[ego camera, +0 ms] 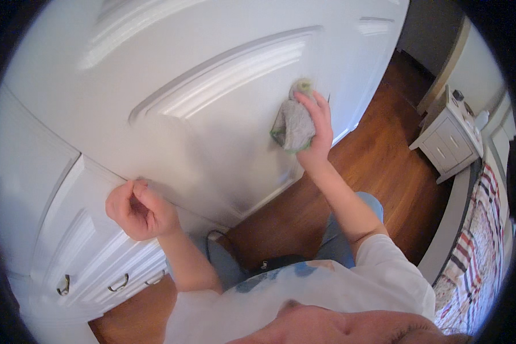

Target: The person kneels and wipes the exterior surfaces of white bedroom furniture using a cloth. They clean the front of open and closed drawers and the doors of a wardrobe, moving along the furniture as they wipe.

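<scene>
A grey cloth with green edging is bunched in my right hand, held up to the face of a large white panelled door. Beneath its moulded arch, the cloth appears to touch the door's surface. On the left, my left hand is curled into a fist near the seam between the door and the white drawer fronts. No object shows inside that fist. Whether its knuckles rest on the white surface cannot be made out.
Metal pulls stick out from the drawers at lower left. Wooden flooring runs below the door. A white nightstand with small items on top stands at right, beside a bed with a striped, patterned cover.
</scene>
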`<move>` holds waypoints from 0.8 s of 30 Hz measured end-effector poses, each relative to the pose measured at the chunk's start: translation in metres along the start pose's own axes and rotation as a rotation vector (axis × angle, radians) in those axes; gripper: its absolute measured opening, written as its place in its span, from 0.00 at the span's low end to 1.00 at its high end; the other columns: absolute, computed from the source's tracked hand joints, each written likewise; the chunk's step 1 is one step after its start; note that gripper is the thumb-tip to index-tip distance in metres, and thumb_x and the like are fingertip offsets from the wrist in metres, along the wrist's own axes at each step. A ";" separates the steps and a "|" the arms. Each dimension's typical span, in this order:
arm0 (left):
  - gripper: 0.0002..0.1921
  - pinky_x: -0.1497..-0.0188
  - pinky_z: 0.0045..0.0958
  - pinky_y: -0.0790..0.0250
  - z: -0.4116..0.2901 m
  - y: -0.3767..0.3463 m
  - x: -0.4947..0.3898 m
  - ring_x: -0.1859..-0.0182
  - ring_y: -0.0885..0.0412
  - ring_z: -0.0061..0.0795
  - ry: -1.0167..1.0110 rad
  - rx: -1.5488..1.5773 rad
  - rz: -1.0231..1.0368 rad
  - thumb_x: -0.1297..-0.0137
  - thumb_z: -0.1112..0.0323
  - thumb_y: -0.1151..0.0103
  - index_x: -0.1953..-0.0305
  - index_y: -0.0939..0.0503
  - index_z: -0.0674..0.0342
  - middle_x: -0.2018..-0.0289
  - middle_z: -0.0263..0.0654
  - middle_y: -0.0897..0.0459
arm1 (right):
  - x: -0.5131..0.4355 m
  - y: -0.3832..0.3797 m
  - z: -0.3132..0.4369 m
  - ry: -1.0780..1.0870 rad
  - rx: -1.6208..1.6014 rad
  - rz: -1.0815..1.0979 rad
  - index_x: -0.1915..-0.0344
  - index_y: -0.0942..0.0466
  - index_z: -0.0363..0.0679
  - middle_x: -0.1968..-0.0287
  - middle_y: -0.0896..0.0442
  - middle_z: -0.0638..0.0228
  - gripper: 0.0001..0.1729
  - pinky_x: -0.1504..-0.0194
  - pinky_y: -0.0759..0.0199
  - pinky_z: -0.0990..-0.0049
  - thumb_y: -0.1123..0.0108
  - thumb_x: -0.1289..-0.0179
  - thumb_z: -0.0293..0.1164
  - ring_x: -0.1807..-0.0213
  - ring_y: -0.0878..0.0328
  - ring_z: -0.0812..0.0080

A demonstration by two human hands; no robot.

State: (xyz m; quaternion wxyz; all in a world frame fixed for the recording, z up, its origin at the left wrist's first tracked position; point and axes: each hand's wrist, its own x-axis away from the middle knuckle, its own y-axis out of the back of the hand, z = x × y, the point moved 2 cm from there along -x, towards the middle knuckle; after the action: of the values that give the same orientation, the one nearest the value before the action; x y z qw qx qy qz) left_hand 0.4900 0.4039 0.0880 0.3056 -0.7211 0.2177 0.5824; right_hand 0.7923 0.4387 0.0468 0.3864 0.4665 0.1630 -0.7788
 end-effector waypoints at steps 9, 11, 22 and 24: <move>0.10 0.68 0.23 0.35 -0.001 -0.003 -0.002 0.66 0.27 0.29 0.025 0.023 -0.044 0.43 0.86 0.48 0.61 0.21 0.69 0.67 0.42 0.23 | 0.064 -0.037 0.037 0.393 0.051 0.442 0.51 0.16 0.53 0.41 0.24 0.66 0.29 0.40 0.38 0.59 0.39 0.57 0.22 0.38 0.33 0.55; 0.10 0.68 0.23 0.34 0.001 0.000 0.000 0.66 0.27 0.29 0.044 0.034 -0.011 0.43 0.87 0.48 0.61 0.21 0.69 0.66 0.42 0.23 | 0.073 -0.043 0.043 0.458 0.013 0.583 0.52 0.15 0.54 0.41 0.23 0.66 0.27 0.42 0.37 0.59 0.41 0.54 0.22 0.39 0.32 0.56; 0.12 0.63 0.28 0.32 -0.003 0.001 -0.001 0.64 0.26 0.33 -0.006 -0.045 0.036 0.45 0.86 0.44 0.60 0.21 0.67 0.66 0.42 0.22 | 0.005 -0.015 0.020 0.210 0.037 0.047 0.49 0.18 0.46 0.42 0.27 0.56 0.31 0.38 0.38 0.57 0.28 0.61 0.29 0.39 0.32 0.50; 0.13 0.62 0.28 0.31 -0.003 0.002 0.000 0.64 0.26 0.34 -0.007 -0.051 0.047 0.46 0.86 0.44 0.59 0.21 0.67 0.66 0.42 0.22 | 0.005 -0.013 0.013 0.142 0.029 0.018 0.49 0.18 0.45 0.41 0.27 0.56 0.33 0.37 0.39 0.56 0.25 0.63 0.30 0.39 0.33 0.50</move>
State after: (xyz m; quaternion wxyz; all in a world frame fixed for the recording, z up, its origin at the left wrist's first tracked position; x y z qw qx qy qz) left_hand 0.4913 0.4005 0.0879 0.2740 -0.7213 0.2188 0.5973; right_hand 0.7726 0.4368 0.0475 0.3741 0.5274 0.1746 -0.7426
